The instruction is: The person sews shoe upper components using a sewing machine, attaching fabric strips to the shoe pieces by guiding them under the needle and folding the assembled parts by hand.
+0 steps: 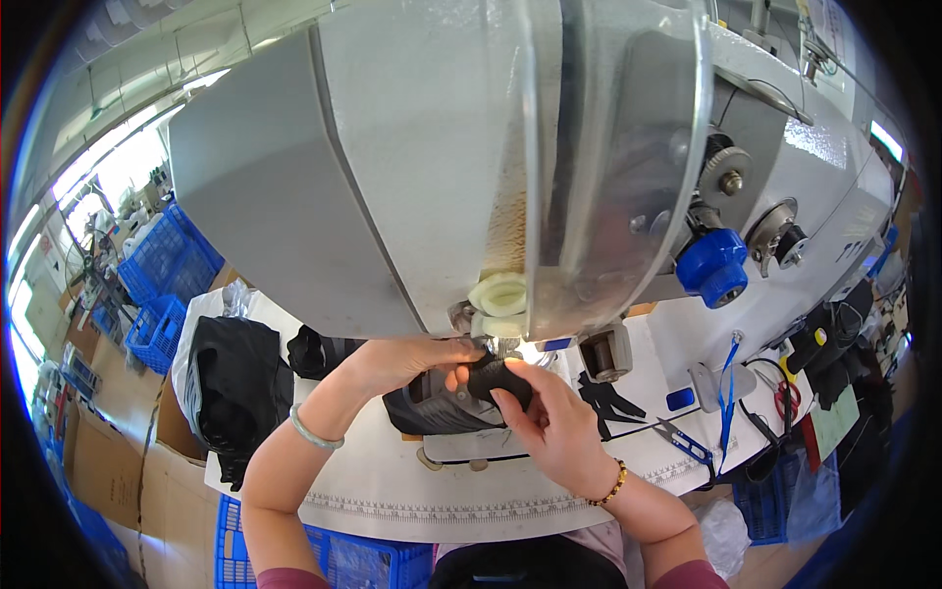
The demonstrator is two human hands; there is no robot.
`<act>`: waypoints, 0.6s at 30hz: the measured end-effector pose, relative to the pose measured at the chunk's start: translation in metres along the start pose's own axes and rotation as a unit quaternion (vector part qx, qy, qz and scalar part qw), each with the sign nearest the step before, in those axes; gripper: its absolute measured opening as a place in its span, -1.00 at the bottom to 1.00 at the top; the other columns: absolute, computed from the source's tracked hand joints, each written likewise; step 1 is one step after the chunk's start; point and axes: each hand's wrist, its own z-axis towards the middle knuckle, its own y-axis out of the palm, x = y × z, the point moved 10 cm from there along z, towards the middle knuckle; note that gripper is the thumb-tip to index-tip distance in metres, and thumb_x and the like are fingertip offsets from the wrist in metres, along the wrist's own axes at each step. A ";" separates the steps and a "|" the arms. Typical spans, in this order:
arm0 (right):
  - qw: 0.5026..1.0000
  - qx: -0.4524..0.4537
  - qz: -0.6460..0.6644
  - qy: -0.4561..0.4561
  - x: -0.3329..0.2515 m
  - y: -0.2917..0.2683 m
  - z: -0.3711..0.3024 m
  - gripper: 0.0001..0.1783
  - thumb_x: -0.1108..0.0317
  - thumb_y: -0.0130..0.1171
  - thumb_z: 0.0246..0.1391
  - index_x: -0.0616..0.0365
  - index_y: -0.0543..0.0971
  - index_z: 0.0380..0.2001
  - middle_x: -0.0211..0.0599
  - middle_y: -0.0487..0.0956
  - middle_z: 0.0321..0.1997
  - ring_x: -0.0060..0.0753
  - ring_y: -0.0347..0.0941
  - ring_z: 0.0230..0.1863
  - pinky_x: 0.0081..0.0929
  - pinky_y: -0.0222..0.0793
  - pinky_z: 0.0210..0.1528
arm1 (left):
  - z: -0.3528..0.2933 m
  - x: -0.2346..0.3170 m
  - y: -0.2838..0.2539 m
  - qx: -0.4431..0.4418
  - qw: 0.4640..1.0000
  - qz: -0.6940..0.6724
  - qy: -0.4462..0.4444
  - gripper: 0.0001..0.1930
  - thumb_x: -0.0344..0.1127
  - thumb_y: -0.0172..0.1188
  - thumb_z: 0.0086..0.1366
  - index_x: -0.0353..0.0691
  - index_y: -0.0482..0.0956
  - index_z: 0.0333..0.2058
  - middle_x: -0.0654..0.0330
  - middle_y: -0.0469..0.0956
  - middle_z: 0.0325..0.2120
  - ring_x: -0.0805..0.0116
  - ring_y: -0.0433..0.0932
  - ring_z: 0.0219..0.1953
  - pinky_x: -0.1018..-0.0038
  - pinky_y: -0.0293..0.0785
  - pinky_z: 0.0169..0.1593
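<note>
A large grey sewing machine head (422, 167) fills the upper view, very close to the camera. Under its needle end sits a small black piece of material (500, 378). My left hand (402, 361) reaches in from the left and pinches the piece at the needle area. My right hand (554, 422) grips the same black piece from the front right, fingers curled over it. A bright lamp glows just behind the piece. A pale bangle circles my left wrist, a beaded bracelet my right.
A white worktable (471, 491) with a printed ruler along its front edge lies below. Black fabric pieces (231, 383) pile at the left. Blue crates (167, 265) stand far left. Snips (687, 444), red-handled scissors (785, 398) and a blue knob (713, 265) lie right.
</note>
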 end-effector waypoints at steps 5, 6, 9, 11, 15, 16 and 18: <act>0.987 0.002 0.099 0.126 0.023 -0.003 0.000 -0.62 0.29 0.22 -0.02 0.31 0.27 -0.40 -0.37 0.29 -0.81 -0.58 0.15 -0.83 -0.60 0.07 -0.78 | 0.003 -0.001 -0.010 0.032 0.998 -0.057 0.025 -0.83 -0.37 0.14 0.17 -0.39 0.54 -0.47 0.18 0.51 -0.56 0.44 0.46 -0.54 0.61 0.36 -0.41; 0.987 0.003 0.098 0.127 0.022 -0.003 0.000 -0.62 0.29 0.22 -0.02 0.31 0.27 -0.40 -0.37 0.29 -0.81 -0.58 0.15 -0.83 -0.60 0.07 -0.78 | 0.004 -0.002 -0.010 0.031 0.998 -0.057 0.025 -0.83 -0.37 0.14 0.17 -0.39 0.54 -0.47 0.18 0.51 -0.56 0.44 0.46 -0.54 0.61 0.36 -0.41; 0.984 0.005 0.111 0.142 0.025 -0.003 0.000 -0.63 0.28 0.21 -0.01 0.29 0.26 -0.42 -0.38 0.28 -0.80 -0.60 0.11 -0.82 -0.61 0.04 -0.78 | 0.005 -0.011 -0.023 0.090 0.995 -0.030 -0.010 -0.92 -0.55 0.05 0.14 -0.43 0.48 -0.38 0.10 0.48 -0.56 0.37 0.48 -0.53 0.55 0.41 -0.45; 0.984 0.012 0.108 0.138 0.026 -0.004 0.000 -0.63 0.28 0.21 -0.02 0.27 0.25 -0.44 -0.40 0.27 -0.81 -0.61 0.13 -0.82 -0.61 0.05 -0.78 | 0.006 -0.001 -0.018 0.073 0.994 -0.076 0.040 -0.92 -0.56 0.05 0.13 -0.43 0.48 -0.38 0.09 0.48 -0.57 0.37 0.48 -0.53 0.56 0.40 -0.46; 0.985 0.010 0.109 0.133 0.024 -0.003 -0.002 -0.65 0.30 0.22 -0.03 0.25 0.26 -0.45 -0.43 0.26 -0.81 -0.64 0.12 -0.82 -0.62 0.04 -0.78 | 0.002 -0.006 -0.013 0.062 0.995 -0.079 -0.001 -0.83 -0.36 0.16 0.15 -0.38 0.52 -0.50 0.19 0.49 -0.60 0.47 0.45 -0.54 0.62 0.35 -0.42; 0.987 0.011 0.105 0.124 0.024 -0.003 -0.004 -0.66 0.32 0.23 -0.04 0.23 0.26 -0.45 -0.44 0.26 -0.80 -0.65 0.12 -0.83 -0.63 0.03 -0.78 | 0.002 -0.004 -0.010 0.056 0.997 -0.052 -0.007 -0.82 -0.34 0.16 0.16 -0.38 0.52 -0.50 0.20 0.49 -0.60 0.48 0.44 -0.55 0.62 0.34 -0.42; 0.988 0.011 0.101 0.115 0.023 -0.004 -0.006 -0.68 0.33 0.23 -0.04 0.21 0.27 -0.45 -0.45 0.26 -0.80 -0.67 0.12 -0.83 -0.64 0.03 -0.79 | -0.001 0.000 -0.006 0.050 0.998 -0.026 -0.013 -0.80 -0.32 0.16 0.16 -0.37 0.52 -0.49 0.21 0.49 -0.59 0.48 0.43 -0.56 0.62 0.33 -0.41</act>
